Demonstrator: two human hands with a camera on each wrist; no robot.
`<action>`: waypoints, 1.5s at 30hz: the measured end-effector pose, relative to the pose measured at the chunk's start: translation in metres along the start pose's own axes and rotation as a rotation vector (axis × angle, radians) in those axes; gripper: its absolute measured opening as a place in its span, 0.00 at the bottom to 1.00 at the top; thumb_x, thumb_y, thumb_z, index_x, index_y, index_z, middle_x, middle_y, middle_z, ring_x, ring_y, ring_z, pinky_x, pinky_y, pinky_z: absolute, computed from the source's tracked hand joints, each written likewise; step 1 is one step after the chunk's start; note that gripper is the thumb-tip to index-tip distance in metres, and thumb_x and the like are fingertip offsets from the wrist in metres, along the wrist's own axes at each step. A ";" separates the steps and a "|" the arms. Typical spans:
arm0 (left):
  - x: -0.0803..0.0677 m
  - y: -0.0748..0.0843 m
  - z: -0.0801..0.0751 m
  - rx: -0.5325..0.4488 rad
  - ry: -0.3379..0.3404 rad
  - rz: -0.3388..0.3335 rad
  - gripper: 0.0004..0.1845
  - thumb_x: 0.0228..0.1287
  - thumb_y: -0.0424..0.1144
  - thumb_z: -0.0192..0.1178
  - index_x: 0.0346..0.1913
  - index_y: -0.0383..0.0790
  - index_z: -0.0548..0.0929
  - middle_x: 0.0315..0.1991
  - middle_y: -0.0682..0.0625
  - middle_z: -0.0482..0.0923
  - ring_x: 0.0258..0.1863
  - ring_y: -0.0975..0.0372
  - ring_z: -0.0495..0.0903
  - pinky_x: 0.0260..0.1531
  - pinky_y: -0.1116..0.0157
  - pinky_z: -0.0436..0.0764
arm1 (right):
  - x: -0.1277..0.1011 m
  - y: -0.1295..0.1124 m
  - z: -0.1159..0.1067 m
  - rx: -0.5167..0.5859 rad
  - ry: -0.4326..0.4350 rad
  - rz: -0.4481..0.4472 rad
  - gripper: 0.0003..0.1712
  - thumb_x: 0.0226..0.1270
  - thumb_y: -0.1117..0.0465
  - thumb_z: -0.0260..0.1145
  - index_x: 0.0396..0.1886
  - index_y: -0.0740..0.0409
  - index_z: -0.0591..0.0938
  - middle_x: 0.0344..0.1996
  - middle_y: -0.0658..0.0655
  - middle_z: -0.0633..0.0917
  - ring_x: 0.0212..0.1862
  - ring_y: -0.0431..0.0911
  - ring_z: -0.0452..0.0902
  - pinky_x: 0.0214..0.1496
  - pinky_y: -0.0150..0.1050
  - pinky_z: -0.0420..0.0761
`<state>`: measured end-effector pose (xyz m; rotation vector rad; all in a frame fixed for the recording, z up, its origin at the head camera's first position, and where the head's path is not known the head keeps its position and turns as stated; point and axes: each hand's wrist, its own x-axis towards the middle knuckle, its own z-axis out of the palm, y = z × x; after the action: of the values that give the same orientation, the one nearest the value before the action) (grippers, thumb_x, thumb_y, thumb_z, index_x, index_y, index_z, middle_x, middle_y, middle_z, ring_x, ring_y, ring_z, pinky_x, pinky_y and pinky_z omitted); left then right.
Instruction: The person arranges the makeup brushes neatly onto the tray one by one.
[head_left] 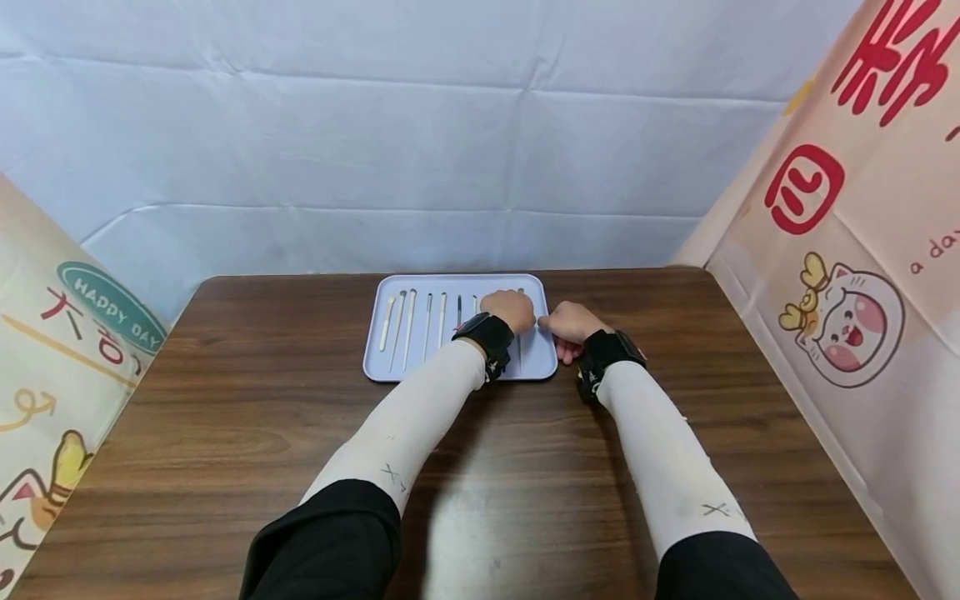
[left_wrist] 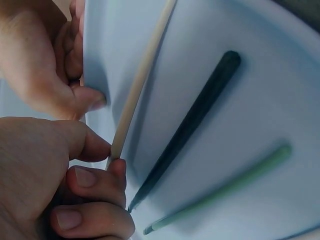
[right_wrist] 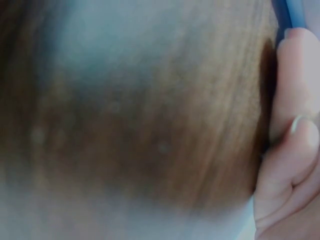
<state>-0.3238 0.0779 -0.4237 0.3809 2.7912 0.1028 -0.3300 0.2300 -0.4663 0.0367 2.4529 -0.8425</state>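
A pale blue tray (head_left: 450, 375) lies on the table with several slender sticks in a row, some dark at the far end. My left hand (head_left: 510, 310) is over the tray's right part. In the left wrist view, its thumb and index finger pinch the end of a beige stick (left_wrist: 139, 85). Beside that stick lie a dark green tapered stick (left_wrist: 192, 117) and a light green stick (left_wrist: 225, 187). My right hand (head_left: 572, 323) holds the tray's right rim, thumb over the edge and fingers curled outside. The right wrist view is blurred and shows only its fingers (right_wrist: 297, 85).
The brown wooden table (head_left: 300, 417) extends around the tray. A white cloth (head_left: 375, 150) hangs behind it, and printed cloths (head_left: 840, 267) stand at both sides.
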 end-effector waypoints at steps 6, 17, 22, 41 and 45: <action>0.002 -0.001 0.004 0.017 0.009 -0.005 0.22 0.80 0.48 0.48 0.70 0.45 0.76 0.58 0.47 0.82 0.50 0.56 0.82 0.49 0.58 0.81 | 0.003 0.001 0.000 -0.007 -0.004 0.022 0.28 0.76 0.48 0.51 0.27 0.66 0.83 0.10 0.55 0.81 0.12 0.43 0.78 0.17 0.36 0.76; 0.006 -0.005 0.007 0.036 -0.003 -0.011 0.23 0.80 0.48 0.46 0.71 0.46 0.74 0.62 0.47 0.79 0.56 0.54 0.80 0.54 0.57 0.79 | 0.008 -0.003 0.003 -0.007 -0.009 0.013 0.29 0.76 0.48 0.51 0.27 0.67 0.82 0.10 0.55 0.81 0.12 0.44 0.78 0.16 0.36 0.76; 0.006 -0.009 0.006 0.027 0.012 -0.009 0.24 0.79 0.51 0.49 0.70 0.46 0.75 0.57 0.47 0.82 0.50 0.55 0.82 0.49 0.57 0.81 | 0.010 -0.003 0.003 -0.016 -0.005 0.001 0.29 0.76 0.48 0.51 0.27 0.67 0.82 0.10 0.55 0.81 0.12 0.43 0.78 0.16 0.36 0.76; -0.003 -0.041 -0.003 -0.069 0.154 -0.017 0.19 0.75 0.54 0.53 0.46 0.43 0.84 0.33 0.49 0.81 0.28 0.59 0.78 0.30 0.61 0.78 | 0.011 0.005 0.000 -0.022 0.008 -0.003 0.29 0.73 0.50 0.50 0.15 0.61 0.79 0.10 0.54 0.80 0.13 0.43 0.78 0.17 0.35 0.76; -0.003 -0.048 0.001 -0.055 0.199 0.012 0.25 0.74 0.55 0.54 0.61 0.40 0.77 0.42 0.47 0.83 0.37 0.57 0.82 0.37 0.59 0.81 | 0.010 0.010 -0.001 -0.047 0.025 0.000 0.28 0.73 0.50 0.50 0.17 0.61 0.80 0.11 0.55 0.80 0.14 0.43 0.79 0.18 0.36 0.76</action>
<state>-0.3328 0.0313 -0.4287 0.3939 2.9740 0.2317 -0.3371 0.2368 -0.4764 0.0301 2.4949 -0.7879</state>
